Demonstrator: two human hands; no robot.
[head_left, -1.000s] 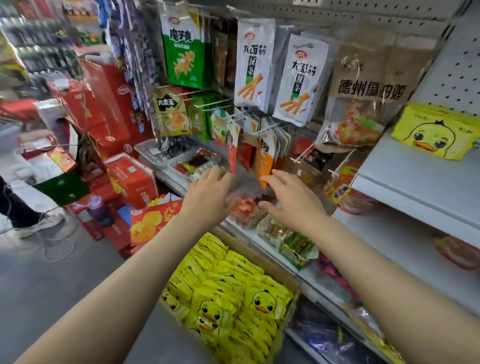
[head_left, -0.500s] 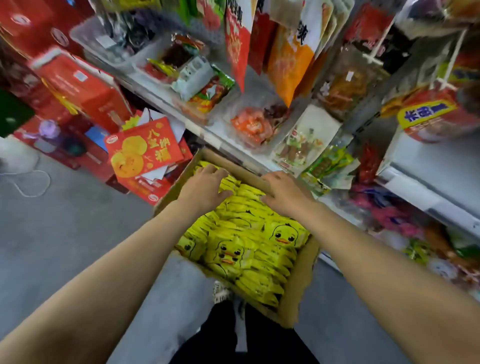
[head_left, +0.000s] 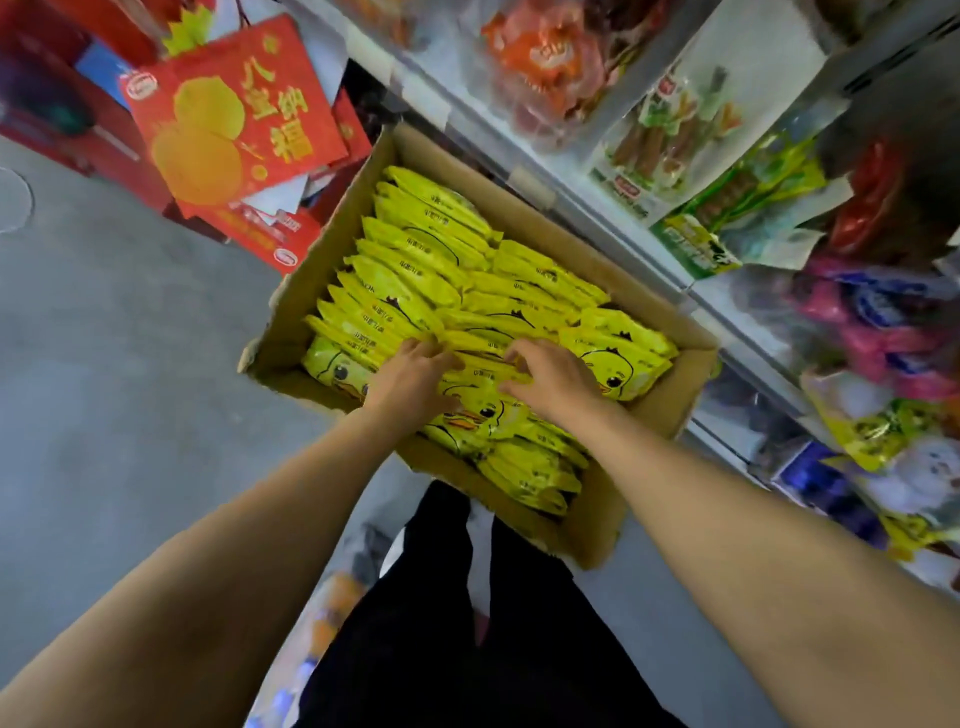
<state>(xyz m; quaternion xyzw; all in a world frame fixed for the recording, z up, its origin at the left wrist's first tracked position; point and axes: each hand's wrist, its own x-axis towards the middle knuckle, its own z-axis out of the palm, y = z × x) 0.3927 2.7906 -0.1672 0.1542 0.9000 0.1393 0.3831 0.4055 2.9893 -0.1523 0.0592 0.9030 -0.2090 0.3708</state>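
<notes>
A: Left hand (head_left: 410, 375): fingers (head_left: 429, 347) bent, tips hooked down over the top edges of the yellow duck-printed snack packets (head_left: 415, 249). Thumb lies along the near face of the front packet. It pinches a thin sheaf.

B: And the other one?

A: Right hand (head_left: 558, 382): fingers (head_left: 515, 355) curled the same way, tips on the packet edges, thumb tucked underneath. It grips the same row. The hands sit close together, one duck face showing between them.

B: Where's the stock?

A: Standing on edge in tight rows, filling an open brown cardboard box (head_left: 332, 244). The box is on the grey concrete floor (head_left: 104, 389), pushed against the pale shelf edge (head_left: 597, 218). A red gift carton with yellow discs (head_left: 234, 119) stands just beyond its far-left corner. Hanging snack bags to the right are blurred.

B: Which step?

A: Taking hold of a batch, I'd judge. Nothing has lifted clear of the row yet.

B: Next?

A: Probably a firm squeeze from both sides, then a straight pull upward. The rows are packed tight, so neighbouring packets may ride up or the slick film may slip
</notes>
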